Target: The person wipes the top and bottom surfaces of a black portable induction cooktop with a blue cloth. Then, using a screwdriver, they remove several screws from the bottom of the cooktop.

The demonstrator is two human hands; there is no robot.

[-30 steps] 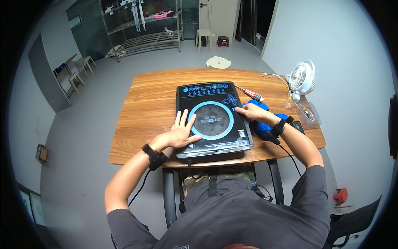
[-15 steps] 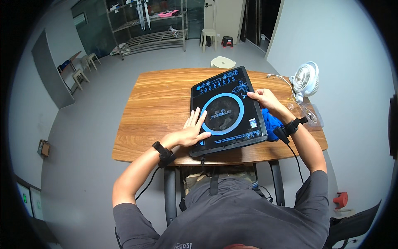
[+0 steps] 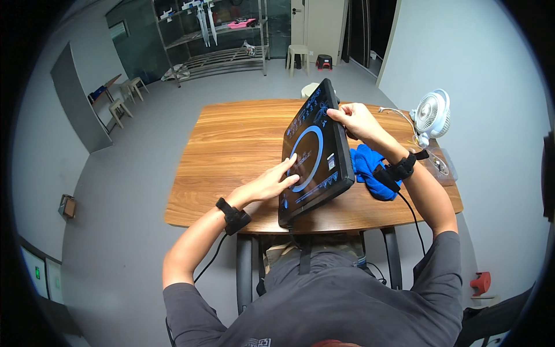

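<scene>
A black induction cooktop (image 3: 307,194) with a blue ring on its glass is tipped up steeply on its left edge, its right side raised off the table. My right hand (image 3: 357,120) grips the upper right edge, thumb on the glass and fingers curled behind. Against the glass near the ring lies my left hand (image 3: 274,180), fingers stretched out and thumb apart. A bunched blue cloth (image 3: 374,173) rests on the table under my right forearm. The cooktop's underside is hidden from view.
The wooden table (image 3: 231,144) carries a white fan (image 3: 432,115) at its right, with a cable and a clear plastic tray (image 3: 446,168) beside it. A pale stool (image 3: 309,90) stands behind the far edge. Metal shelving (image 3: 214,58) is farther back.
The cooktop has tilted up much more steeply, its right side rising and swinging left. My right hand rose with the edge, and more of the blue cloth shows.
</scene>
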